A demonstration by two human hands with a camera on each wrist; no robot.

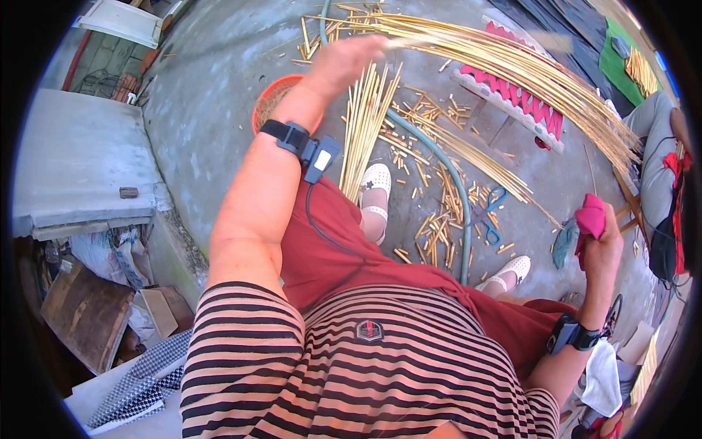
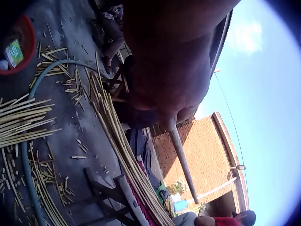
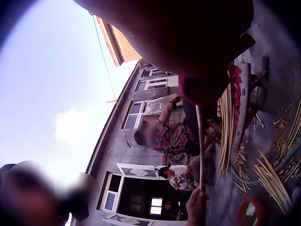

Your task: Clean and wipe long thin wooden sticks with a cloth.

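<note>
- Left hand (image 1: 351,62): fingers curled around one end of a stalk (image 2: 182,155); hand blurred in the head view, exact finger positions cannot be told.
- Right hand (image 1: 601,252): closed around a pink cloth (image 1: 591,216); in the right wrist view the stalk runs out of this cloth.
- Stalk: spans between the two hands, off the floor (image 1: 212,95). Whether the cloth wraps it fully cannot be told.
- Beyond the hands: a large bundle of long stalks (image 1: 504,55) lies across a low table (image 1: 504,88) with a pink cover.
- Floor in front: a sheaf (image 1: 364,117) and a thinner bundle (image 1: 490,164) lie apart, near a hose (image 1: 461,190).
- Around the hose: many short pieces (image 1: 439,234) scattered, with blue-handled scissors (image 1: 488,217) among them, not in use.
- Left side: an orange-red basin (image 1: 257,110).
- Progress, judged: part-way. The short pieces suggest considerable cutting done; one stalk is in hand. Which bundles are finished and which remain unhandled cannot be told.
</note>
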